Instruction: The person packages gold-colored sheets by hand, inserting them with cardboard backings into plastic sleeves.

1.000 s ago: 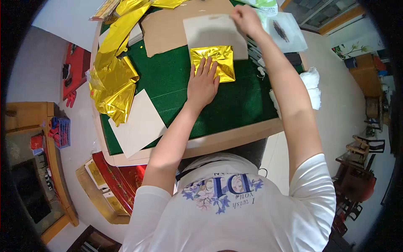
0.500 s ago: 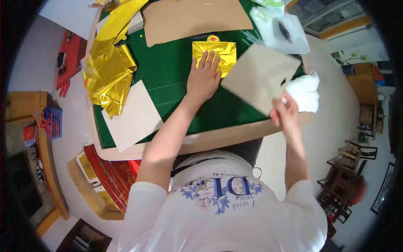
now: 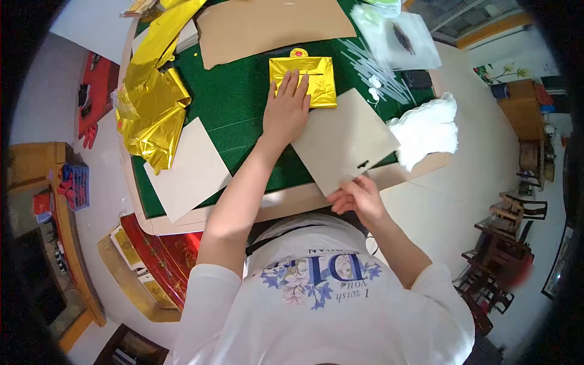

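The gold-foil square (image 3: pixel 322 91) lies on the green top of the desk (image 3: pixel 231 91), straight ahead of me, with a short dark slit showing near its upper edge. My left hand (image 3: pixel 285 118) rests flat over its lower left part, fingers laid out long and slightly parted — pressing on top, gripping nothing. My right hand (image 3: pixel 362 196) has its fingers closed on the lower edge of a slotted beige board (image 3: pixel 344 140), near the small dark cut-out. That board slants between my two hands: its upper left edge runs close by the foil square's lower right corner, and its near corner reaches over the desk's pale rim. I can't tell whether it touches the foil square or rests on the desk.

Just above the foil square sits a round gold disc (image 3: pixel 298 53) with a red centre, and beyond that a sheet of brown cardboard (image 3: pixel 277 30). To the right lie scattered translucent strips (image 3: pixel 380 76), a clear plastic bag (image 3: pixel 420 55), a small black case (image 3: pixel 417 79) and, nearer me, a crumpled white cloth (image 3: pixel 429 131). On my left a long crumpled gold foil sheet (image 3: pixel 152 109) runs down the desk — its lower end beside a plain beige board (image 3: pixel 188 170).
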